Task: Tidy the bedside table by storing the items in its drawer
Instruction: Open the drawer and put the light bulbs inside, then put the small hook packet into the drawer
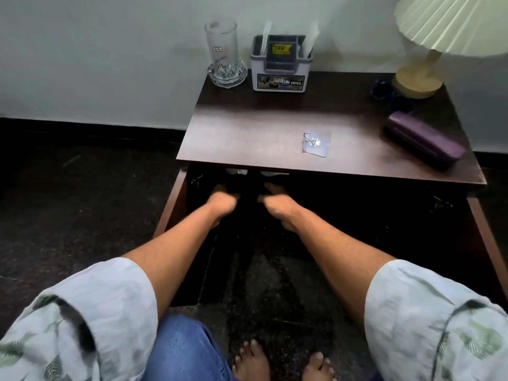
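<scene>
The dark wooden bedside table (247,127) has its drawer (171,204) pulled out towards me. Both hands reach into the drawer's dark inside, just under the tabletop's front edge. My left hand (222,204) and my right hand (277,206) are close together with fingers curled downward. The dark hides whether they hold anything. On the tabletop lie a clear adhesive hook (316,143) and a purple glasses case (423,144). A tall glass (224,56) and a grey organiser box (280,64) stand at the back edge.
A lamp (423,78) with a pleated shade stands at the back right, with a dark blue object (384,92) beside its base. Something white (239,171) shows deep in the drawer. The drawer's right wall (483,237) runs towards me. My bare feet (253,358) rest on the dark floor.
</scene>
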